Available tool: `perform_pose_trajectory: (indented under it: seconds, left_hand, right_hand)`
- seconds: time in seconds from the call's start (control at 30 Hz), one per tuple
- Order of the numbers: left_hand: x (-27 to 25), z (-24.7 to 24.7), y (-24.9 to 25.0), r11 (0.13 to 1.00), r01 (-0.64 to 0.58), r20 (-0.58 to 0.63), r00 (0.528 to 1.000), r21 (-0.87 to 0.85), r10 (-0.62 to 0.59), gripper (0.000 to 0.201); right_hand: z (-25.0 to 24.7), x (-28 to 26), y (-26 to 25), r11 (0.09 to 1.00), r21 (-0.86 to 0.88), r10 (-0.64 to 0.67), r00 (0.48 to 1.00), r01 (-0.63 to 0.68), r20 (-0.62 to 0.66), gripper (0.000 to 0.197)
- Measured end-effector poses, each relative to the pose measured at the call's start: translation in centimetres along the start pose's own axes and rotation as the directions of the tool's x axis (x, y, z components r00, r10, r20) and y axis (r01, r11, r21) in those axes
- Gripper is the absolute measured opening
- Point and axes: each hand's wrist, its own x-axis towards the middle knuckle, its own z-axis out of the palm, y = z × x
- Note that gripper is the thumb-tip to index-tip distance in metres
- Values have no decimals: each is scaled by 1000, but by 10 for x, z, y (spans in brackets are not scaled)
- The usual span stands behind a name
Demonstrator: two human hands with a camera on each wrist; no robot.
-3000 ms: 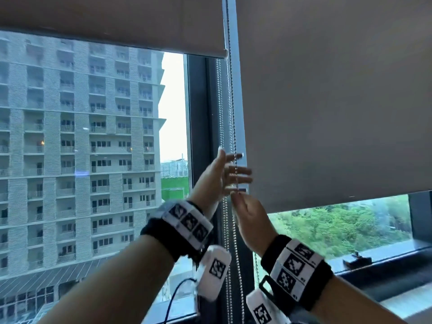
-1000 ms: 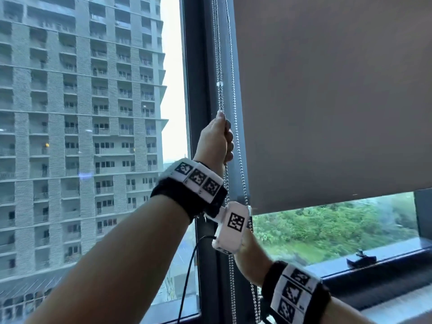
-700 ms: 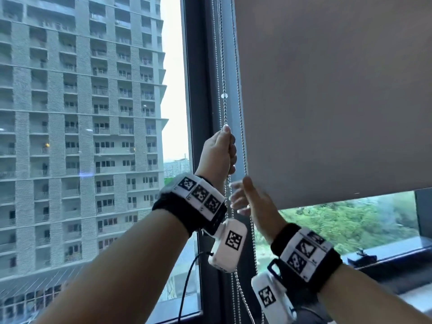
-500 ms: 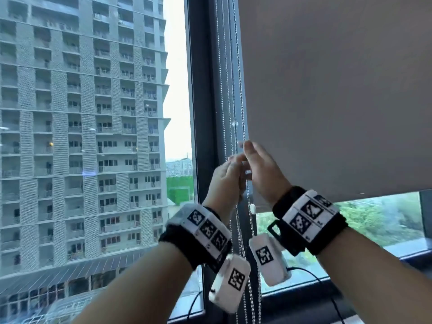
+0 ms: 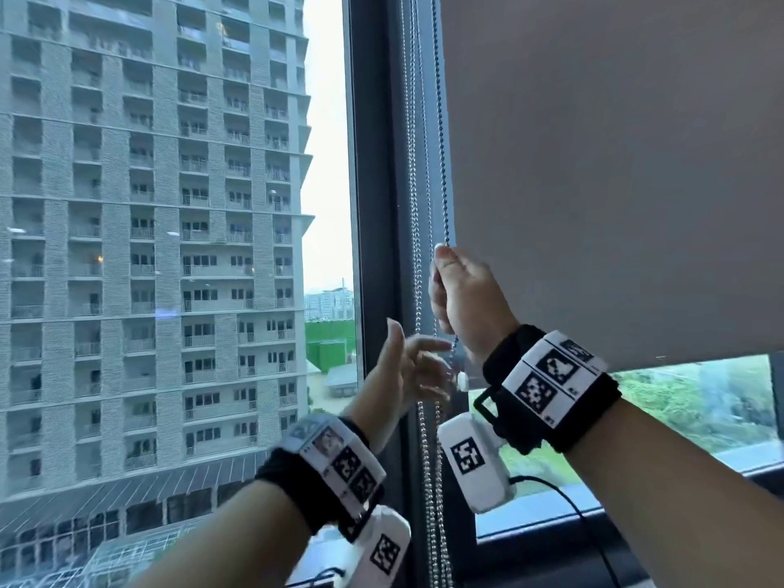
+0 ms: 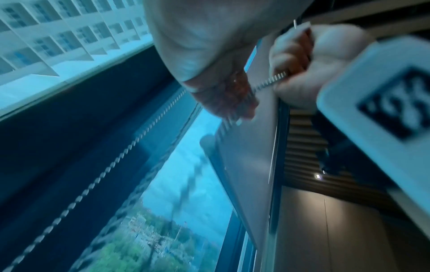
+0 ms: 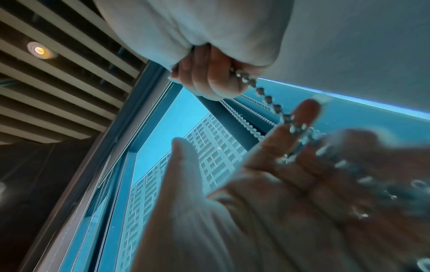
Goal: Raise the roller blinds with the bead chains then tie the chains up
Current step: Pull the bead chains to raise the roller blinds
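The grey roller blind (image 5: 615,184) covers most of the right window, its bottom edge a little above the sill. A dark bead chain (image 5: 441,163) hangs along its left edge. My right hand (image 5: 445,290) grips this chain in a fist, also seen in the right wrist view as curled fingers (image 7: 209,79) around the beads (image 7: 260,90). My left hand (image 5: 413,367) is lower and to the left, with fingers spread. The chain runs across its straight fingers (image 7: 291,138). Silver chains (image 5: 415,205) hang beside the dark frame.
A dark window frame post (image 5: 382,205) stands behind the chains. The sill (image 5: 551,541) runs below the right window. A white chain connector (image 5: 462,380) hangs by my right wrist. A tall building fills the left pane.
My right hand has climbed the dark chain and closed round it. My left hand has let go, dropped lower and opened.
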Motion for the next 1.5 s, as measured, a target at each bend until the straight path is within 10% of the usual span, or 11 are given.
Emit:
perform_pose_trajectory:
  seconds: [0.47,0.77,0.97,1.17,1.5]
  left_hand:
    - [67,18,129,992,-122,-123,986,-39,116,44]
    - [69,22,107,974,-225,-256,943,-24,211,37]
    - [65,23,101,963,-270,-250,933,-15,257,38]
    - [47,28,82,976,-218,-259,943,-10,208,40]
    - [-17,37,-16,987,-107,-215,968,118,130,32]
  right_hand:
    - [10,-74,64,973,-203,125,989,-107,76,32]
    - [10,-98,94,979,-114,180,979,-168,100,25]
    - [-8,-69,72,981,-138,143,988,-133,62,55]
    - [-17,-24,18,999,-31,42,997,-44,-65,49]
    - [-5,0,-14,993,47,103,990,-108,95,39]
